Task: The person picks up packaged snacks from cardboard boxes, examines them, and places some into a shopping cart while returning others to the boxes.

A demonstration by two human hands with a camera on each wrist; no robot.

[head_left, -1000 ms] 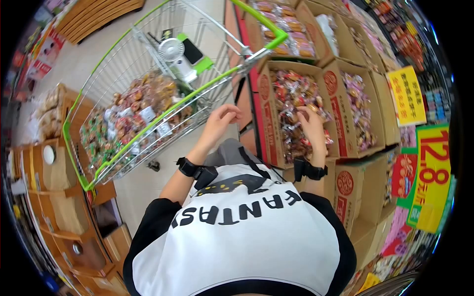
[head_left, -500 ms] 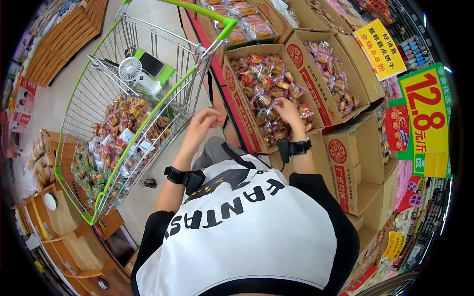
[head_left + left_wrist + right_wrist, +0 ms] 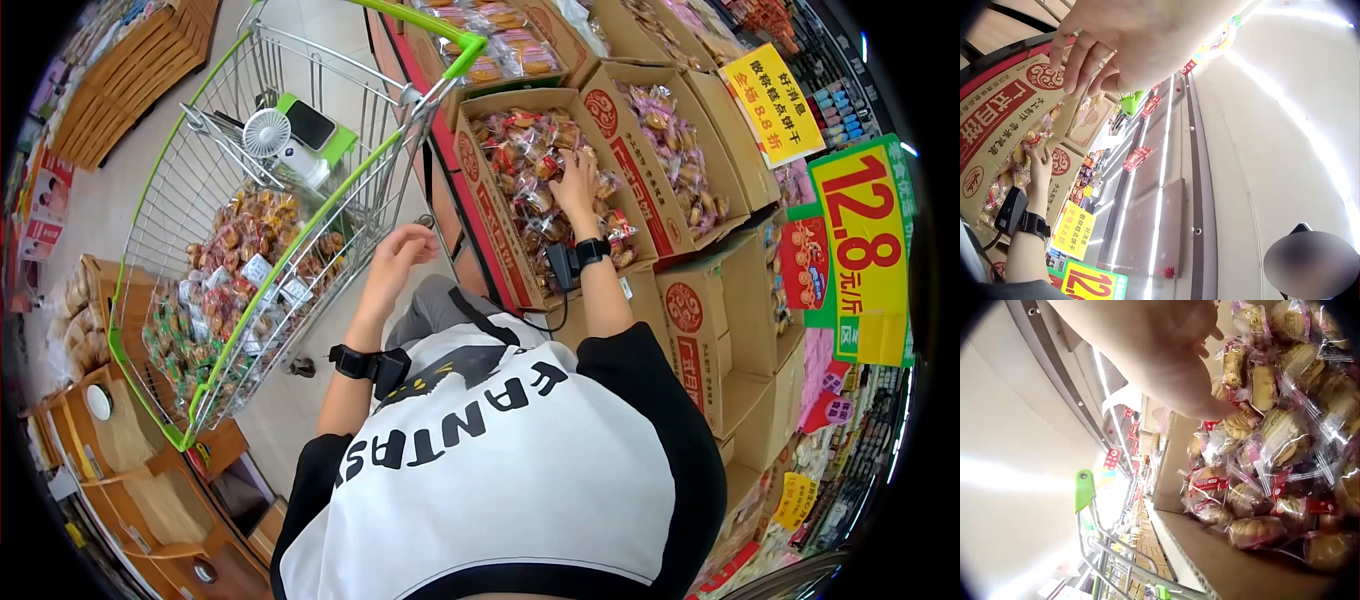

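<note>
Open-topped brown cardboard box [image 3: 490, 228]: entry available from above, partly obstructed by the person's bare right grip [image 3: 574, 190]. Upright sides bar lateral entry; heaped golden, clear-wrapped pastries [image 3: 1285, 434] limit depth. Free gap between box and green-railed silver wire cart [image 3: 465, 58].

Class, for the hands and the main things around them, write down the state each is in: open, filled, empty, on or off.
Shopping cart: partly filled with bagged goods
Mooncake box: open-topped, well filled
Wrapped mooncakes: in clear wrappers, heaped loose
Right hand: reaching into the box, touching the mooncakes
Left hand: empty, fingers loosely bent
Smartphone: screen dark
Handheld fan: running or not, cannot tell
</note>
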